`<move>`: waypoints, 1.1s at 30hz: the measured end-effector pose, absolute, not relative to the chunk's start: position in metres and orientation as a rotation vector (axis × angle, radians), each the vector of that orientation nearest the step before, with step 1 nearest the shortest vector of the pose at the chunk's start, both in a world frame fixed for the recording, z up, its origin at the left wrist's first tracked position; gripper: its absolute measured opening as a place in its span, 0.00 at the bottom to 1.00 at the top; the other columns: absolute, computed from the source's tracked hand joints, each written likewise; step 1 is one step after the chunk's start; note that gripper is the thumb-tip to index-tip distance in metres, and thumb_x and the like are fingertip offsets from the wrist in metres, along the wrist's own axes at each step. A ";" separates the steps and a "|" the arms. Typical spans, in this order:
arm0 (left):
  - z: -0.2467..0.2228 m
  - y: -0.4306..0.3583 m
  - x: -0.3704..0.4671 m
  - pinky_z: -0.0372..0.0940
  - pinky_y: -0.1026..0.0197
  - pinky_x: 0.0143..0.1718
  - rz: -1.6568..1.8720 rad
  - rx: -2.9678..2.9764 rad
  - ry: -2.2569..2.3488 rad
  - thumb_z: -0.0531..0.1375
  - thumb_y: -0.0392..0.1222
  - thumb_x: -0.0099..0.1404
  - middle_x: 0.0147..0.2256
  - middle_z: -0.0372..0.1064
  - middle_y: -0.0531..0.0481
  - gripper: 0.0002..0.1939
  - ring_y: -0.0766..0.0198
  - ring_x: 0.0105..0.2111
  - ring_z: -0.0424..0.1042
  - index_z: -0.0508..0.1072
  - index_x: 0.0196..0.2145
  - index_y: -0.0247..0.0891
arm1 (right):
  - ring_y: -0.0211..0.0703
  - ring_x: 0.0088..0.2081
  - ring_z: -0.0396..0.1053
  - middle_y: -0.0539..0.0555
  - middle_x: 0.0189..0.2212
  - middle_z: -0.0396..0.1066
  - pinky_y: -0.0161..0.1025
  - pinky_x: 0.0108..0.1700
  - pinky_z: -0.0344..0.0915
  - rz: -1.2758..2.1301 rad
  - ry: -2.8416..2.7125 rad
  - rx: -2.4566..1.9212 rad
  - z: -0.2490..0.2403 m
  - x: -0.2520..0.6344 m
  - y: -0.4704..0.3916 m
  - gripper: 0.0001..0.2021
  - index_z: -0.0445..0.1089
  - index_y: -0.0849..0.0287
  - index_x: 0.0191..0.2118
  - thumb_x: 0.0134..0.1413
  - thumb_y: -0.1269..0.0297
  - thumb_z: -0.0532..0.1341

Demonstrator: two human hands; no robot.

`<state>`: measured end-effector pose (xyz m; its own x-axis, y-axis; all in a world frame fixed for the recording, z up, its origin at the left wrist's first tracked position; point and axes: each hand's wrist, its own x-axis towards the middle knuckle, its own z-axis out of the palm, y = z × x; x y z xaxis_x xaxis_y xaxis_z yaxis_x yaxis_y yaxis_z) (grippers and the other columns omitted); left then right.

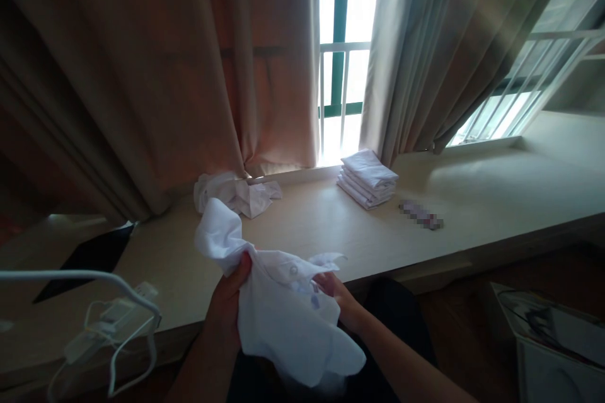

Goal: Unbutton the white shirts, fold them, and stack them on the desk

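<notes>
A small white shirt (288, 308) with a button near its collar hangs between my hands, above my lap and the front edge of the window ledge. My left hand (231, 296) is closed on its left side, thumb on top, and a bunched part sticks up beyond the thumb. On the other side my right hand (335, 296) grips the cloth near the collar, its fingertips partly hidden in the folds. Behind the shirt, a crumpled heap of white cloth (255, 197) lies at the foot of the curtain.
A stack of folded white cloths (367, 179) sits on the pale ledge (302, 227), with a blurred-out small item (420, 214) beside it. Leftward are a dark flat panel (89, 258), a power strip with cables (111, 318) and a white metal rail (70, 275). Curtains (274, 75) hang behind.
</notes>
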<state>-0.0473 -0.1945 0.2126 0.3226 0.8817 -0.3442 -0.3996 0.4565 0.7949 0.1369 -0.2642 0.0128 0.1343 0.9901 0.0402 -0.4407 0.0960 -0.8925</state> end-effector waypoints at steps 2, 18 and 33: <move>0.211 -0.195 -0.050 0.75 0.56 0.37 0.949 0.634 0.889 0.64 0.46 0.61 0.31 0.77 0.47 0.14 0.54 0.34 0.79 0.75 0.42 0.36 | 0.52 0.47 0.71 0.57 0.46 0.74 0.47 0.49 0.66 1.351 -0.829 -0.863 0.030 0.130 -0.261 0.26 0.71 0.53 0.47 0.41 0.50 0.73; 0.120 -0.161 -0.096 0.63 0.47 0.57 1.030 1.355 1.281 0.71 0.48 0.51 0.55 0.68 0.37 0.40 0.46 0.58 0.66 0.63 0.59 0.37 | 0.32 0.19 0.56 0.48 0.18 0.65 0.32 0.21 0.49 1.331 -0.935 -1.339 0.132 0.179 -0.257 0.26 0.70 0.64 0.25 0.51 0.41 0.63; 0.166 -0.193 -0.022 0.62 0.64 0.35 0.673 1.523 0.704 0.57 0.55 0.66 0.31 0.74 0.48 0.22 0.61 0.32 0.68 0.78 0.41 0.32 | 0.34 0.24 0.58 0.48 0.23 0.64 0.32 0.25 0.54 1.067 -1.377 -1.482 0.172 0.197 -0.265 0.19 0.69 0.61 0.30 0.55 0.47 0.62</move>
<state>-0.0224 -0.1934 0.1659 0.6414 0.7672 0.0091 0.0432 -0.0480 0.9979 0.1966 -0.2651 0.1722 0.0390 0.9981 -0.0467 0.2948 -0.0561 -0.9539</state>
